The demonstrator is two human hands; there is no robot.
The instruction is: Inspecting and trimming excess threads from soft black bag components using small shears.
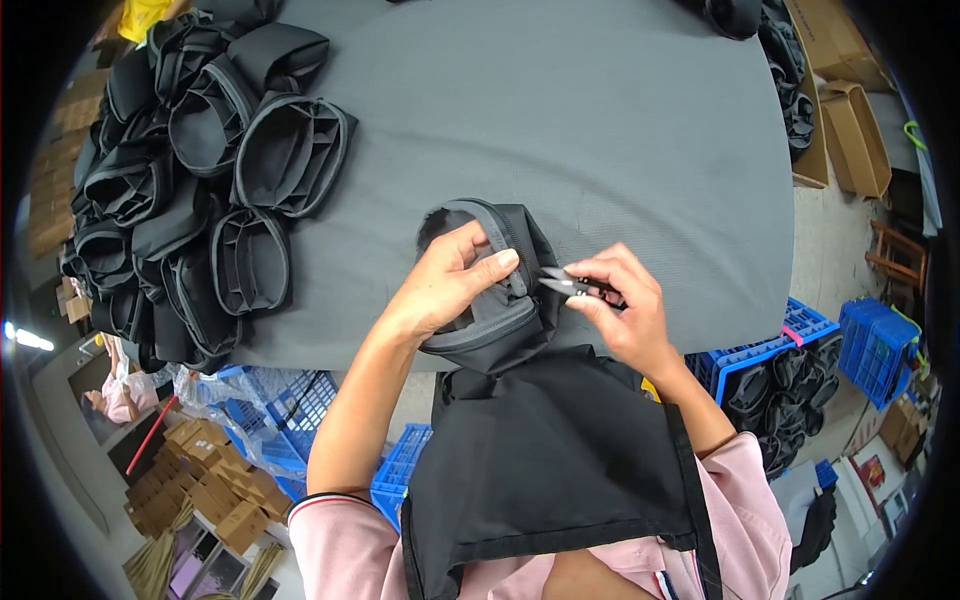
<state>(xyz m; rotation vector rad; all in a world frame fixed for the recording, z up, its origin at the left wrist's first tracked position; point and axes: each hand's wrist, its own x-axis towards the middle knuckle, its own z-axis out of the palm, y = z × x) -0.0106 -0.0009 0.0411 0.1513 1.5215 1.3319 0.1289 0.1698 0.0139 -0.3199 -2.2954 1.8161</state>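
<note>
The left hand is grasping a black fabric pouch with grey lining and a dark zipper around its opening. The pouch is at the near edge of the table, covered with dark grey material, and its open mouth is turned partly toward the person. The thumb presses on the grey lining beside the zipper; some other fingers are hidden inside the pouch, so I cannot tell how they are placed.

The right hand is closed around small dark thread snips with pale metal blades. The blades are a little apart from each other and point to the left, toward the zippered rim of the pouch. Whether the tips touch the fabric, I cannot tell.

On the left part of the table lies a big heap of similar black pouches, many of them with open mouths and inner dividers visible. The person wears a plain black apron over a pink shirt with short sleeves. Beside the table at the right, a blue plastic crate contains more black pouches. At the lower left, brown cardboard boxes are stacked.
</note>
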